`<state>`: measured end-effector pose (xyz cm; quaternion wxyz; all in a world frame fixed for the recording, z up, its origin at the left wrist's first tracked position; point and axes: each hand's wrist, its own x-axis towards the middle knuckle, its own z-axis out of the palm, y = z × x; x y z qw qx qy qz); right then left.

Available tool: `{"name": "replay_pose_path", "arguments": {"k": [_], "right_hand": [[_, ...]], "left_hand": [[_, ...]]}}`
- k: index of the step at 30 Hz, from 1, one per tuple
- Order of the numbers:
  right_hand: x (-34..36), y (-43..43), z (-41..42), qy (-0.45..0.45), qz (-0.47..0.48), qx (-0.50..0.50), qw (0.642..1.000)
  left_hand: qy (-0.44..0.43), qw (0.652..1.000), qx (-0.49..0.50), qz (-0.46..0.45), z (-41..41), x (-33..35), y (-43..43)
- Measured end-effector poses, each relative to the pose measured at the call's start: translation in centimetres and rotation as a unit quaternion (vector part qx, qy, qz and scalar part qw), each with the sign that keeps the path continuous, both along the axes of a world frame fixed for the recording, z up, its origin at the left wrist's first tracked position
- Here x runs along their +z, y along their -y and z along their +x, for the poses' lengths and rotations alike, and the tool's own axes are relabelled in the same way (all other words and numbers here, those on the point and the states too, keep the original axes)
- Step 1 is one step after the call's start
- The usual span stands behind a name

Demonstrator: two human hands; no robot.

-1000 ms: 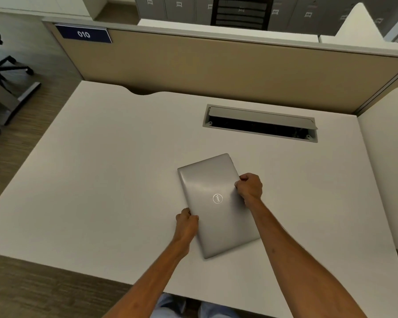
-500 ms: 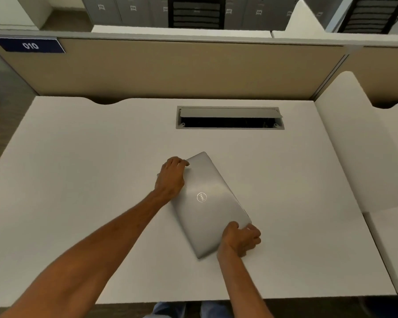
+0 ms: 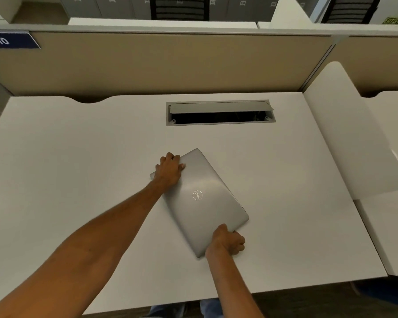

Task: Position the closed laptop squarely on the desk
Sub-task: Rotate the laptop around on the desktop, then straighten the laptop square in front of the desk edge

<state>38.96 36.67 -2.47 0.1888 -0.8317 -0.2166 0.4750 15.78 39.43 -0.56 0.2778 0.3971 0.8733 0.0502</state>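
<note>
A closed silver laptop point(image 3: 207, 203) with a round logo lies flat on the white desk point(image 3: 78, 180), turned at an angle, its long side running from far left to near right. My left hand point(image 3: 169, 168) grips its far left corner, fingers curled over the edge. At the near end, my right hand point(image 3: 226, 243) holds the laptop's short edge, thumb on the lid.
A grey cable hatch point(image 3: 220, 112) with its flap raised is set into the desk behind the laptop. A beige partition point(image 3: 170, 63) closes the back. A white side divider point(image 3: 352, 143) stands at the right, with a neighbouring desk beyond.
My hands shifted from the laptop's two long sides to its far left corner and near end. The laptop has rotated, and my view has swung to face the desk squarely.
</note>
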Motion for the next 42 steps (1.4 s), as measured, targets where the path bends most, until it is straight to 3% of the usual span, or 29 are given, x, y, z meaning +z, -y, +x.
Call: {"name": "replay_pose_path", "arguments": {"k": [10, 23, 31, 42], "right_hand": [[-0.1, -0.5, -0.8, 0.028, -0.017, -0.009, 0.999], [0.6, -0.9, 0.7, -0.005, -0.006, -0.006, 1.0], [0.5, -4.0, 2.4, -0.057, 0.051, 0.048, 0.996], [2.1, -8.7, 3.0, -0.039, 0.045, 0.169, 0.984]], "left_hand": [[0.026, 0.998, 0.048, 0.023, -0.2, -0.5, -0.9], [0.088, 0.987, 0.133, 0.031, -1.2, -0.7, 0.6], [0.124, 0.957, 0.249, 0.087, -0.9, -0.8, 4.6], [0.172, 0.903, 0.365, 0.145, 2.1, -0.9, 10.0]]}}
